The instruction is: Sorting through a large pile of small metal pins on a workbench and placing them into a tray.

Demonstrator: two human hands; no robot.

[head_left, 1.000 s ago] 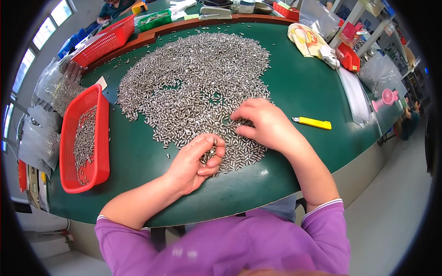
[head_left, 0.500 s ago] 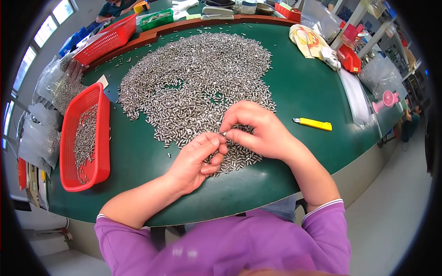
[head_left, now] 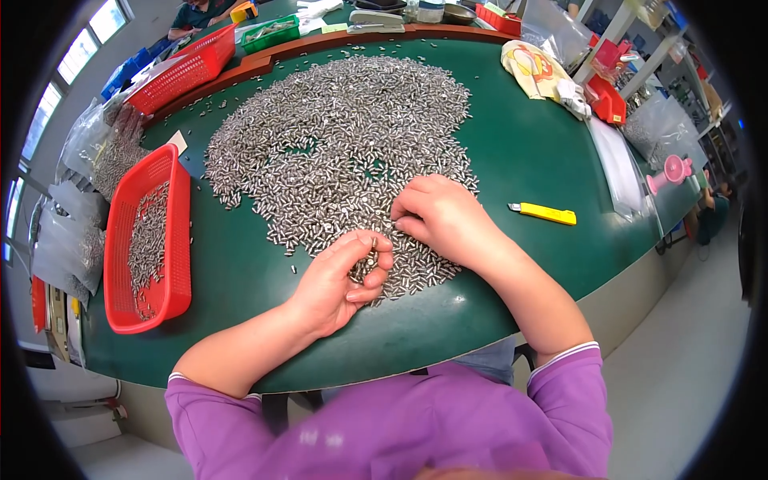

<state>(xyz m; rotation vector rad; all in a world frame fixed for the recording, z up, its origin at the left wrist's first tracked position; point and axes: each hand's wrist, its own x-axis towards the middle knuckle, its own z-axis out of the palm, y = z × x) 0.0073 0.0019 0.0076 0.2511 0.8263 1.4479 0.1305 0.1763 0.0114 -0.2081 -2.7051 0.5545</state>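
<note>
A wide heap of small silver metal pins (head_left: 336, 144) covers the middle of the green table (head_left: 520, 160). My left hand (head_left: 340, 276) is cupped at the heap's near edge, its fingers curled around several of the pins. My right hand (head_left: 436, 216) rests palm down on the pins just to the right, fingertips pinched together close to the left hand's fingertips. Whether the right fingers hold a pin is hidden.
A red basket (head_left: 148, 240) with pins in it stands at the left. A yellow utility knife (head_left: 544, 213) lies to the right. Clear bags of parts (head_left: 88, 152) sit far left, another red basket (head_left: 188, 68) at the back, a person beyond it.
My right hand has drawn back from the pile toward my left hand, and the fingertips of both have come close together. The left hand stayed curled in place.
</note>
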